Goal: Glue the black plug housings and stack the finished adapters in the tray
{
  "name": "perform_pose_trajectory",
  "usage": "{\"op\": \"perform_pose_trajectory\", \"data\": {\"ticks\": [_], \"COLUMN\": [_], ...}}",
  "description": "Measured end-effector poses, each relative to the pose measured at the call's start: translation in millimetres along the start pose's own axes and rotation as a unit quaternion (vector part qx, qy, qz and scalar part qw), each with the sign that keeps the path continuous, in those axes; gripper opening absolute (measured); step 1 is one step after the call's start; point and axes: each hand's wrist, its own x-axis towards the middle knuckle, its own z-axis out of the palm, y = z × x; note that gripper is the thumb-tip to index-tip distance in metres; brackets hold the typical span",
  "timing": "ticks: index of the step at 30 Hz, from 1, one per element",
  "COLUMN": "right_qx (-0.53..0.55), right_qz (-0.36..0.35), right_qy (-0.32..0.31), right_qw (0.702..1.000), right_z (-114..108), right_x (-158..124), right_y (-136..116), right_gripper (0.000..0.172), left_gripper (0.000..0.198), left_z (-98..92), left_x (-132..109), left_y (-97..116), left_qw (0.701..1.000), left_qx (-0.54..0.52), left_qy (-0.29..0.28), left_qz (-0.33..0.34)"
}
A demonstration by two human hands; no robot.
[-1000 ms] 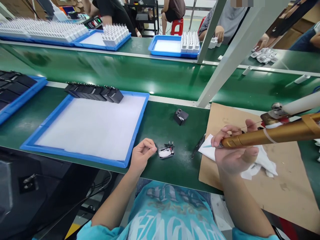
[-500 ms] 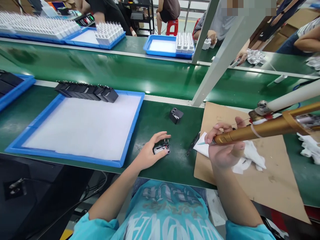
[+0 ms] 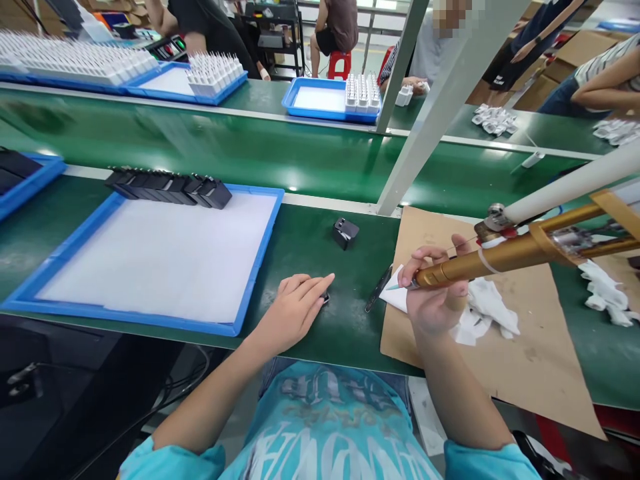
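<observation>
My left hand is over the green bench, its fingers reaching over a small power adapter part. Only a dark, shiny edge of that part shows at the fingertips; the rest is covered. My right hand is wrapped round a gold glue dispenser with a thin light-blue needle tip pointing left. Under the tip lies a piece of white paper, with black tweezers just left of it. Beyond my left hand stands a black adapter housing with something white inside.
A blue tray lined with white holds a row of black adapters at its far edge. Cardboard with crumpled white cloth lies right. A slanted metal post rises behind. Co-workers sit across the line.
My left hand has turned over, so its fingers now cover the adapter part whose pins and inside showed before. My right hand keeps hold of the glue dispenser. The whole view has shifted slightly.
</observation>
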Motion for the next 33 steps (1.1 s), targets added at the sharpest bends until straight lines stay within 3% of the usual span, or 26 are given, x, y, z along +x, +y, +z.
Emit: {"op": "perform_pose_trajectory", "data": {"ticks": [6, 13, 15, 21, 27, 30, 33], "right_qx": [0.003, -0.005, 0.004, 0.011, 0.002, -0.004, 0.001], "right_qz": [-0.001, 0.004, 0.003, 0.002, 0.01, 0.009, 0.004], "right_qy": [-0.003, -0.005, -0.01, -0.005, 0.002, 0.003, 0.002], "right_qw": [1.0, 1.0, 1.0, 1.0, 1.0, 1.0, 1.0], "right_z": [0, -1, -1, -2, -1, 0, -1], "right_x": [0, -1, -2, -1, -1, -2, -2], "right_y": [0, 2, 2, 2, 1, 1, 1], "right_gripper": [0.049, 0.051, 0.051, 0.05, 0.051, 0.051, 0.051], "left_gripper": [0.037, 0.013, 0.018, 0.032, 0.038, 0.034, 0.039], "left_z": [12.3, 30.9, 30.1, 12.6, 15.0, 16.0, 18.9], "left_x": [-6, -5, -3, 4, 3, 2, 1], "left_y": [4, 3, 0, -6, -8, -12, -12], "left_qw": [0.996, 0.989, 0.991, 0.998, 0.996, 0.997, 0.969], "left_qx": [-0.027, -0.056, -0.054, -0.048, 0.058, -0.006, -0.202], "left_qy": [0.074, 0.132, 0.115, -0.036, -0.038, -0.046, -0.033], "left_qz": [-0.029, -0.04, -0.035, -0.034, -0.055, -0.061, -0.135]}}
